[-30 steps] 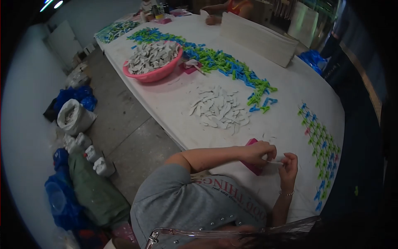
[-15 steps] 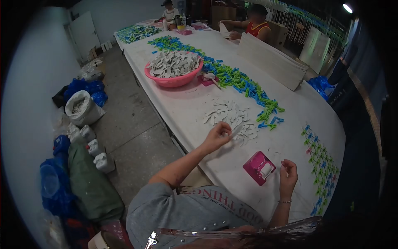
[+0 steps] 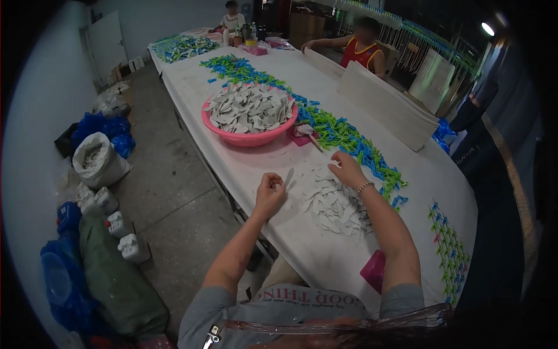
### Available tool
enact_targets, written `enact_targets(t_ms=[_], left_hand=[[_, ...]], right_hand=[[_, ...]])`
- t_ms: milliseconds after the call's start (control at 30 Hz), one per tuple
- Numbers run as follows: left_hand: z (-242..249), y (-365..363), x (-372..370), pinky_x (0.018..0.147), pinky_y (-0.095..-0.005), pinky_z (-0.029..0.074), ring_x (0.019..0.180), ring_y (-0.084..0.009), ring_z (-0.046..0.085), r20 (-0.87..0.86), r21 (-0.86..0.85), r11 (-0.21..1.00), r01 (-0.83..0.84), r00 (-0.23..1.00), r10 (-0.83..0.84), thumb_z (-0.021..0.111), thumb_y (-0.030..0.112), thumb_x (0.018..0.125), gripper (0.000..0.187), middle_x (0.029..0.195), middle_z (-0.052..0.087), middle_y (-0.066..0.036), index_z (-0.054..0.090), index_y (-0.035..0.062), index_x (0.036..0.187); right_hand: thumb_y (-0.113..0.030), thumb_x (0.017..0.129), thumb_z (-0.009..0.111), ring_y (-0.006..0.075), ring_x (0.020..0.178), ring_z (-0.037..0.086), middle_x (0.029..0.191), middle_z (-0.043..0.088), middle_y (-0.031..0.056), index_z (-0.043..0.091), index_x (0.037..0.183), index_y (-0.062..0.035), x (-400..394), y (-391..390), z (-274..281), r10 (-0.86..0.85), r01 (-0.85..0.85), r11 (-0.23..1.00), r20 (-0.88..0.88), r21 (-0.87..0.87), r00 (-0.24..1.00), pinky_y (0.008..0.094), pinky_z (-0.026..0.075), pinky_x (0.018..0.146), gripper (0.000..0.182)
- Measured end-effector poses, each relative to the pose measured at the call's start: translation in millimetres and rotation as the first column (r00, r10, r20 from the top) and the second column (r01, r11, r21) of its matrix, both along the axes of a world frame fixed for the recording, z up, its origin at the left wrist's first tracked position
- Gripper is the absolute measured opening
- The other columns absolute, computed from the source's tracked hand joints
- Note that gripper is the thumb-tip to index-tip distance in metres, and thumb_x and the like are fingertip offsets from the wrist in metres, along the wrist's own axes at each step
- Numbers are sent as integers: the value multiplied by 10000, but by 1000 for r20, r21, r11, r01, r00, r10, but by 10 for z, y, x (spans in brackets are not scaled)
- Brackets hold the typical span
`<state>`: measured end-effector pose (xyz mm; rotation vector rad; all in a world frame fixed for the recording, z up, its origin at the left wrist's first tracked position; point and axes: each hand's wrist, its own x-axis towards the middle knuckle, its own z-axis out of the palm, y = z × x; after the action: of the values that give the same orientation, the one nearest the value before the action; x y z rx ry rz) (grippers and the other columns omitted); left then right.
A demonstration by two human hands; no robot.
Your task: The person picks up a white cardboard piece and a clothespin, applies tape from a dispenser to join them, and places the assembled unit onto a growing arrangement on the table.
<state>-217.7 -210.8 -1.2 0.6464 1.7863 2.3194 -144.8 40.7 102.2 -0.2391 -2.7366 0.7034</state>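
Observation:
My left hand (image 3: 271, 195) is closed around a thin, pale grey leaf-shaped piece (image 3: 289, 177), which points upward from the fingertips. My right hand (image 3: 347, 170) hovers over the far edge of a loose pile of similar flat grey pieces (image 3: 334, 203), fingers bent and apart, with nothing visible between them. Partly behind my right forearm is a magenta dish (image 3: 374, 271). Beyond my left hand stands a pink basin (image 3: 247, 138) heaped with the same grey pieces. Close to the basin lies a second magenta dish (image 3: 302, 139) with a brush-like stick and white material.
A long band of green and blue clips (image 3: 337, 131) runs down the white table (image 3: 279, 230). Linked clips (image 3: 447, 250) lie at the right edge. Stacked pale sheets (image 3: 386, 107) stand near a person in red (image 3: 361, 52). Another person sits at the far end. Sacks and jugs (image 3: 133, 248) line the floor.
My left hand has moved left off the pile with a grey piece. My right hand has gone from beside the near magenta dish to the pile's far side. The camera view has shifted.

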Motion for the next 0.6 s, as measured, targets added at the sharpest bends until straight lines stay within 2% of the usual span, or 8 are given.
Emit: enact_targets(t_ms=[67,200,267,400,467,500,567,600], left_hand=[[-98,15,-47,688,-216,386,736,-68,425,-47,-7,999,-51,998,50,631,21,773,258,856,543,18,501,57,993],[-114,-56,-46,718,-217,375,767,-73,421,-85,-52,999,-1,996,-3,643,23,769,284,878,535,17,494,58,1009],[-123,-36,-68,734,-208,363,789,-63,415,-96,-60,997,44,994,-49,650,12,772,303,893,520,22,486,63,1022],[-101,-43,-51,749,-210,365,796,-67,420,-90,-63,997,50,994,-56,648,6,752,315,903,526,18,488,63,1017],[-98,-67,-32,746,-210,368,798,-67,423,-71,-73,996,50,996,-55,646,3,748,316,907,528,16,489,63,1015],[-97,-73,-22,732,-220,378,785,-80,429,-68,-74,997,34,997,-39,637,14,746,295,893,543,11,499,59,1002],[-81,-30,-51,718,-231,388,771,-92,435,-71,-67,997,30,997,-35,628,25,743,274,878,558,7,509,55,988],[-111,-25,-56,720,-230,389,774,-90,442,-53,-45,998,46,997,-48,626,22,743,284,884,558,4,507,57,999]], right_hand=[[-250,794,683,296,934,580,972,614,134,596,991,-46,-530,175,-269,24,-20,987,-23,161,999,389,474,812,297],[-228,769,683,339,975,566,986,613,167,619,973,-47,-1229,246,-463,42,-59,987,115,148,993,419,459,852,280],[-202,765,666,348,955,573,961,615,177,634,941,-48,-1371,198,-554,-92,66,989,201,133,975,414,465,845,236],[-112,780,622,353,942,604,988,632,197,643,973,-57,-1505,190,-589,-257,239,965,211,105,943,412,488,828,202],[-83,799,588,350,898,608,958,635,178,628,979,-52,-1443,154,-546,-201,183,959,60,217,978,407,487,800,187],[-83,799,588,350,898,608,958,635,178,628,979,-52,-1372,107,-517,-209,192,958,62,212,976,407,487,800,187],[-43,812,565,360,854,619,932,641,204,622,1009,-59,-1224,49,-363,-67,88,981,-125,171,990,415,497,748,206],[-43,812,565,360,854,619,932,641,204,622,1009,-59,-1098,-13,-272,-77,97,980,-119,173,990,415,497,748,206]])
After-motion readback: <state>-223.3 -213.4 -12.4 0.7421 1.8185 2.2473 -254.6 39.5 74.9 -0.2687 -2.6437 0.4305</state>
